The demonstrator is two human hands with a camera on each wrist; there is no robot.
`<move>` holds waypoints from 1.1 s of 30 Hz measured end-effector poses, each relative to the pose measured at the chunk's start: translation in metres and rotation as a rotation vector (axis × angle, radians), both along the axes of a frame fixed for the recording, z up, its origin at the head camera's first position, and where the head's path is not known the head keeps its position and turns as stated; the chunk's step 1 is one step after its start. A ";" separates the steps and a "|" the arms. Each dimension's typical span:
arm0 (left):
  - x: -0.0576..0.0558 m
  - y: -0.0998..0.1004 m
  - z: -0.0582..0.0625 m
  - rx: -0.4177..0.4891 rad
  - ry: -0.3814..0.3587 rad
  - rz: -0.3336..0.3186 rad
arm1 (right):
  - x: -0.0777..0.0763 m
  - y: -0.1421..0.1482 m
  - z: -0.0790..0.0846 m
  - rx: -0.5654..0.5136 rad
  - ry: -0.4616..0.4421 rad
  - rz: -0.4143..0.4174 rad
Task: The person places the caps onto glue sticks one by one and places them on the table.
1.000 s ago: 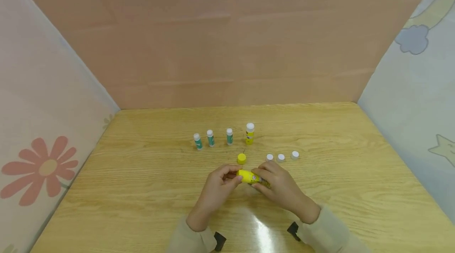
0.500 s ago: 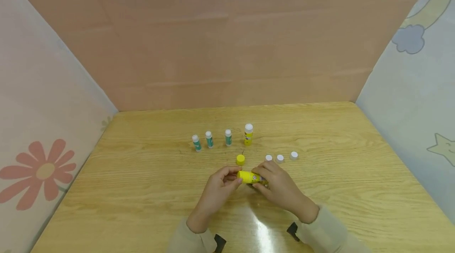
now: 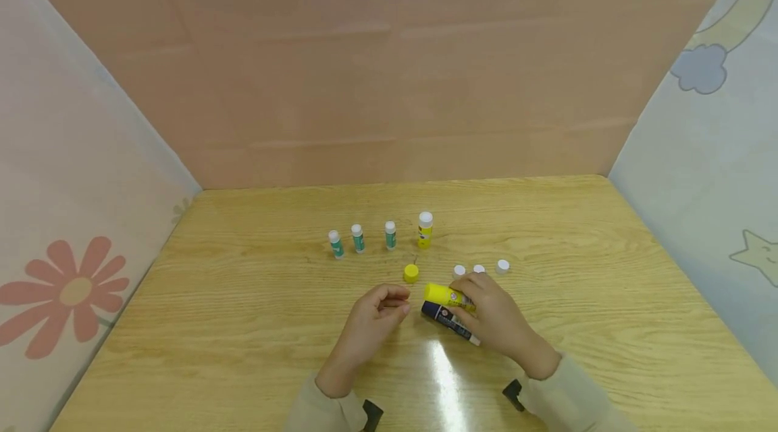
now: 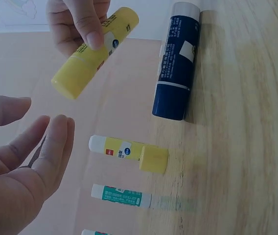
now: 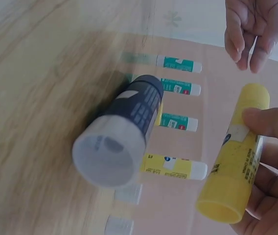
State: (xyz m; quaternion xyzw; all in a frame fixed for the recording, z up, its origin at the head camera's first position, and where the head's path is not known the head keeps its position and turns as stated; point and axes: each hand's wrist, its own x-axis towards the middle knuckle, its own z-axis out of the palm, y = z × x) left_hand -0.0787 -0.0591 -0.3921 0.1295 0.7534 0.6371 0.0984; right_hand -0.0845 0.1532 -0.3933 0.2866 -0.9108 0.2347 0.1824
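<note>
My right hand point(image 3: 501, 317) grips a yellow glue stick point(image 3: 439, 294) between thumb and fingers. The stick is tilted, its yellow end towards my left hand and its hollow end showing in the right wrist view. My left hand point(image 3: 367, 324) holds nothing; its fingers are loosely bent, a short gap from the stick's tip. A dark blue glue stick point(image 3: 446, 321) with a pale hollow end point(image 5: 108, 152) lies on the table just below the yellow one. Beyond the hands sits a loose yellow cap point(image 3: 411, 274).
Three small green glue sticks point(image 3: 358, 239) stand in a row at the back, beside an upright yellow glue stick with a white top point(image 3: 425, 231). Several white caps point(image 3: 503, 266) lie right of the yellow cap, one partly covered by my right hand.
The yellow glue stick has left my left fingers and moved right with my right hand. The dark blue glue stick, mostly hidden before, now shows. My left hand has barely moved.
</note>
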 end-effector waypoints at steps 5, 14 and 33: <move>0.000 -0.001 0.001 -0.048 -0.002 0.002 | -0.001 0.005 -0.004 0.013 -0.032 -0.034; -0.004 -0.005 -0.003 -0.077 -0.012 0.002 | 0.000 0.018 -0.011 0.043 -0.179 -0.141; -0.014 -0.005 -0.006 -0.234 0.055 0.028 | -0.007 0.030 -0.021 0.077 -0.320 -0.202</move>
